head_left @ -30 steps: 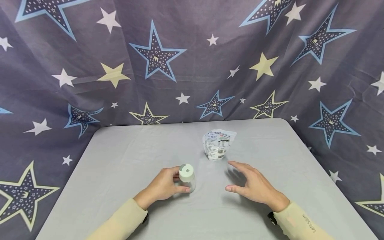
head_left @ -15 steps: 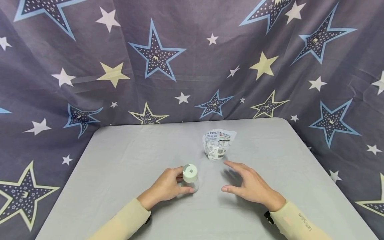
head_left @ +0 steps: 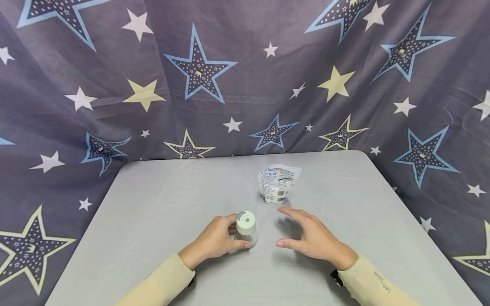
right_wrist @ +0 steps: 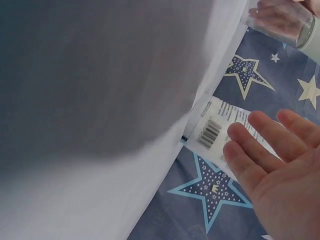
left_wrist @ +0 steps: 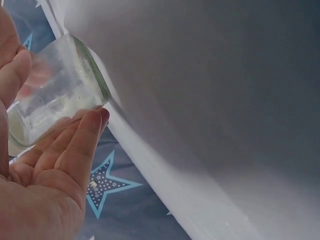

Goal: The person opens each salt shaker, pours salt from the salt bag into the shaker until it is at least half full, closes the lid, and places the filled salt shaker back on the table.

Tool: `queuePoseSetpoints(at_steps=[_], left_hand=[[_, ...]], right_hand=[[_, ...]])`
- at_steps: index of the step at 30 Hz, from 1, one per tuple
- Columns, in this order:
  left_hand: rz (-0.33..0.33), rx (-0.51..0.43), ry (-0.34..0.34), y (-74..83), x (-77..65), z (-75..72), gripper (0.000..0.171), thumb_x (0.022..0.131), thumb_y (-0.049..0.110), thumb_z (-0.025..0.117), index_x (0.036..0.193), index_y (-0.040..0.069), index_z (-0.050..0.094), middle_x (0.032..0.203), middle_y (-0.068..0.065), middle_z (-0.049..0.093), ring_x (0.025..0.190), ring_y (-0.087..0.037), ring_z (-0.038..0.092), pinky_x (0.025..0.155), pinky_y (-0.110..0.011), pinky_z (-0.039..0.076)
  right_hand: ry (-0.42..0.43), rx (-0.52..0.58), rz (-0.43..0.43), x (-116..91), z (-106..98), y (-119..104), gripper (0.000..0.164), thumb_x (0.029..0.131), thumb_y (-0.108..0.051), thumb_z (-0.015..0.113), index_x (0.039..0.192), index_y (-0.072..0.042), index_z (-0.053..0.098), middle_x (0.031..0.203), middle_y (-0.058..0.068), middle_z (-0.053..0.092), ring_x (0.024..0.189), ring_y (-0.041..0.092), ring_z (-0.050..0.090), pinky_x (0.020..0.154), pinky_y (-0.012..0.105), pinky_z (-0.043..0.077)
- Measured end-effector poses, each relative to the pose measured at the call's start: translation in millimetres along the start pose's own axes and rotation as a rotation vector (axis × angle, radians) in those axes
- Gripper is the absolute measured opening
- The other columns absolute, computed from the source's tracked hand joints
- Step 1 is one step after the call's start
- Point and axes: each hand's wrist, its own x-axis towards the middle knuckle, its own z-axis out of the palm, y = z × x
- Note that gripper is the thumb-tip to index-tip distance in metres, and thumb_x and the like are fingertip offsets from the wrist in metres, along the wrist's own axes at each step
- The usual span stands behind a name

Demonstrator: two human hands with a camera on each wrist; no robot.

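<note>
Pale creamy yellow on both arms here! The left sleeve (head_left: 158,280) runs long and plain down to the wrist, the right sleeve (head_left: 354,276) matching it for colour, and look, dark lettering (head_left: 383,282) along that one, too small to read surely, with a faint pinkish patch nearer the cuff. A black band (head_left: 336,278) peeks out there, a black sliver (head_left: 192,281) at the left. Left hand (head_left: 216,240), right hand (head_left: 317,240): both bare!

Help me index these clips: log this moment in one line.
left hand: holds capped jar | right hand: holds nothing | pouch: standing on table beyond both hands
</note>
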Motion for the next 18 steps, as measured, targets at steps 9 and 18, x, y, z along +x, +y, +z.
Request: queuePoseSetpoints(at_steps=[9, 18], left_hand=[[0.017, -0.020, 0.009, -2.8, -0.1, 0.7, 0.062, 0.075, 0.034, 0.093, 0.125, 0.007, 0.067, 0.118, -0.004, 0.073, 0.106, -0.021, 0.072, 0.092, -0.034, 0.057], [0.005, -0.030, -0.009, -4.0, 0.9, 0.8, 0.065, 0.075, 0.033, 0.093, 0.128, 0.008, 0.066, 0.121, -0.004, 0.072, 0.110, -0.022, 0.071, 0.093, -0.033, 0.056]], right_hand=[[-0.001, 0.049, -0.035, 9.1, 7.2, -11.4, 0.087, 0.080, -0.061, 0.081, 0.146, -0.011, 0.056, 0.144, 0.003, 0.060, 0.132, 0.023, 0.057, 0.108, 0.046, 0.045], [0.002, 0.076, -0.061, 15.2, 12.6, -20.3, 0.084, 0.080, -0.060, 0.081, 0.145, -0.013, 0.057, 0.142, -0.001, 0.061, 0.131, 0.022, 0.057, 0.106, 0.046, 0.047]])
